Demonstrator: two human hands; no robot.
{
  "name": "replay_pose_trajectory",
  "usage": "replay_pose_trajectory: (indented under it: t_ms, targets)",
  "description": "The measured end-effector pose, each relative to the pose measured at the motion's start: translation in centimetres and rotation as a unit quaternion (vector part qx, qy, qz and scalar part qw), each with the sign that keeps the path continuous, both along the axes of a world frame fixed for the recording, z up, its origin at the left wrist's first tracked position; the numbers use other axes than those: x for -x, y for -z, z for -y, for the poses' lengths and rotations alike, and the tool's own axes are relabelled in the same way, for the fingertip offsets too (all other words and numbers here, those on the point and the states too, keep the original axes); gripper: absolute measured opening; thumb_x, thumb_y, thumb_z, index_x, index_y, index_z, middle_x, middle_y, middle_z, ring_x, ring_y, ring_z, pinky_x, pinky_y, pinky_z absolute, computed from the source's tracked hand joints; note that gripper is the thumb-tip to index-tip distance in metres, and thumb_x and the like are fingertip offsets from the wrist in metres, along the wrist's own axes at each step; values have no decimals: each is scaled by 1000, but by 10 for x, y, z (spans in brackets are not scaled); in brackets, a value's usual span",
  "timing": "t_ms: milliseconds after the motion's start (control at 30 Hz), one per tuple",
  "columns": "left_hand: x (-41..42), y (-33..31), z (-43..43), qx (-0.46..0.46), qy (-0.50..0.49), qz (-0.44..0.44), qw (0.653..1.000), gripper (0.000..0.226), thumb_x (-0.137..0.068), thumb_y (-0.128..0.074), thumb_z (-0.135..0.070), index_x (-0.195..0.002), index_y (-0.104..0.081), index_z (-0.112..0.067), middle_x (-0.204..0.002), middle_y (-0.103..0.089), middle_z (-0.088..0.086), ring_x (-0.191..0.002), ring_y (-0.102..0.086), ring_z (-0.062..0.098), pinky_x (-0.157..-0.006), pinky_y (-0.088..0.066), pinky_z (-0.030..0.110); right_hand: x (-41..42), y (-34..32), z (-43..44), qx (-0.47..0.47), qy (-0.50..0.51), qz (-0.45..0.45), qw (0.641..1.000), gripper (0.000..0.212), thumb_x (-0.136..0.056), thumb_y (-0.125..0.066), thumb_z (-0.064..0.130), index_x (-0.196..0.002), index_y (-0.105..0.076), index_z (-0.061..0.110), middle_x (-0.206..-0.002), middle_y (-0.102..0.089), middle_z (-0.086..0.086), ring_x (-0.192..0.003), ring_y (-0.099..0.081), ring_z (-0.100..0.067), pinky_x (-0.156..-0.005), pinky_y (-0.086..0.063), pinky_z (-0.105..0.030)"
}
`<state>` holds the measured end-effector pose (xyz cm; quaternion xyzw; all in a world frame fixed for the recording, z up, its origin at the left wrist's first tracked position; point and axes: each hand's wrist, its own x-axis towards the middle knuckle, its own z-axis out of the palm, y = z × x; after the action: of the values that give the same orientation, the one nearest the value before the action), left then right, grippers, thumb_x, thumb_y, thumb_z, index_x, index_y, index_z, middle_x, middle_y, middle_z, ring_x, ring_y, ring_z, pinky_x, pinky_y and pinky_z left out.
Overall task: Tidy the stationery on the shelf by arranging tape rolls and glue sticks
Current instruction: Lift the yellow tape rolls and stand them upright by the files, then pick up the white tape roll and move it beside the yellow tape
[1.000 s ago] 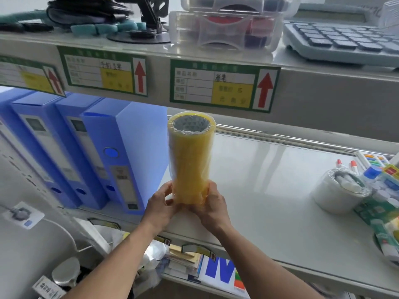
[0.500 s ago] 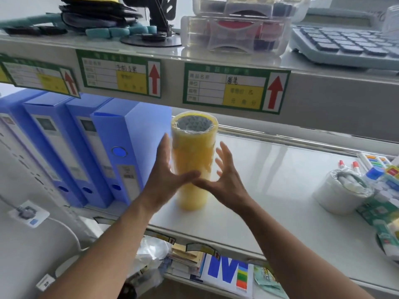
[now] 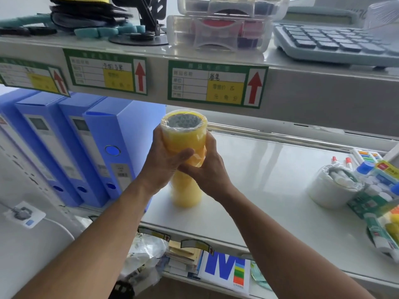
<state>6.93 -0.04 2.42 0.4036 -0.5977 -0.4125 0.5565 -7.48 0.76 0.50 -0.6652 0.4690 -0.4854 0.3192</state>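
Observation:
A tall shrink-wrapped stack of yellow tape rolls (image 3: 186, 134) stands upright on the white middle shelf (image 3: 269, 180), just right of the blue binders. My left hand (image 3: 166, 160) wraps its left side and my right hand (image 3: 207, 167) wraps its right side, both around the upper half. A white tape roll (image 3: 330, 190) with glue sticks lying in its core sits at the right. Packs of glue sticks (image 3: 380, 203) lie at the far right edge.
Several blue box files (image 3: 97, 152) stand left of the tape stack. The upper shelf edge (image 3: 302, 91) with green labels hangs low above the stack. A calculator (image 3: 336, 42) and clear boxes (image 3: 220, 29) sit on top. Papers fill the shelf below.
My hands let go of the stack's base, opened beside it, then closed around its upper half. The stack stands in the same spot on the shelf.

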Motion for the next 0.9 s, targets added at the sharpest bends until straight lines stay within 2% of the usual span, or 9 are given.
replay_pose_trajectory:
  t_ms: [67, 133, 167, 233, 333, 433, 567, 767, 900]
  targets:
    - [-3, -1, -1, -1, -6, 21, 1000, 111, -56, -82, -60, -145, -29, -19, -129, -53, -11, -111, -59, -1, -79, -54, 20, 4, -3, 0, -4, -6, -20, 1000, 103, -72, -90, 39, -150, -24, 33, -137, -54, 7, -114, -58, -9, -82, -48, -14]
    - [-3, 0, -5, 4, -28, 34, 999, 124, -55, -77, -72, -151, -20, -18, -143, -44, -11, -126, -49, -1, -92, -49, 19, 14, -3, -4, -19, -19, -56, 998, 112, -72, -90, 34, -155, -16, 29, -144, -47, 9, -121, -50, -2, -90, -42, -5]
    - [-3, 1, -10, 13, -71, 47, 996, 128, -56, -74, -76, -154, -15, -18, -152, -35, -10, -136, -39, 0, -103, -43, 20, 23, 0, -8, -31, -17, -75, 997, 116, -72, -90, 35, -158, -12, 25, -151, -41, 8, -130, -43, -1, -101, -39, -7]
    - [5, 7, -30, 74, -198, 81, 974, 118, -69, -68, -73, -155, -14, -12, -159, -26, 0, -145, -28, 6, -117, -29, 33, 51, 10, -20, -46, 9, -93, 995, 117, -76, -86, 39, -161, -9, 19, -165, -27, 3, -147, -32, -10, -118, -32, -27]
    - [51, 22, -72, 188, -269, 56, 943, 80, -85, -67, -41, -146, -31, -4, -148, -41, 16, -139, -40, 23, -115, -32, 46, 119, 27, -47, -31, 87, -100, 991, 93, -81, -83, 32, -156, -30, 19, -156, -42, 0, -137, -47, -12, -111, -41, -33]
    - [126, 44, -88, 131, -132, 92, 978, 68, -81, -69, -29, -141, -41, -20, -143, -49, 3, -135, -45, 17, -113, -36, 42, 204, 33, -70, 7, 214, -150, 965, 67, -79, -81, 20, -140, -53, 13, -134, -59, -5, -114, -62, -16, -99, -52, -39]
    - [228, 71, -64, 5, 57, 197, 979, 89, -73, -83, -24, -147, -34, -21, -142, -50, 1, -129, -47, 9, -105, -39, 27, 300, 23, -80, -7, 336, -253, 907, 44, -77, -75, 12, -120, -66, 9, -122, -66, -12, -109, -63, -32, -96, -51, -45]
    - [343, 85, -22, -104, 134, 257, 951, 119, -66, -88, -29, -156, -10, -18, -157, -28, 8, -142, -32, 19, -111, -32, 28, 345, 13, -64, -94, 312, -362, 873, 45, -86, -65, 35, -130, -59, 25, -125, -56, -13, -116, -55, -33, -93, -49, -43]
    - [381, 86, -8, -121, 140, 239, 953, 124, -61, -89, -34, -156, -9, -25, -159, -22, 0, -142, -32, 17, -101, -34, 24, 353, 15, -41, -103, 229, -486, 837, 33, -95, -58, 37, -124, -64, 23, -120, -57, -10, -107, -60, -31, -87, -55, -45]
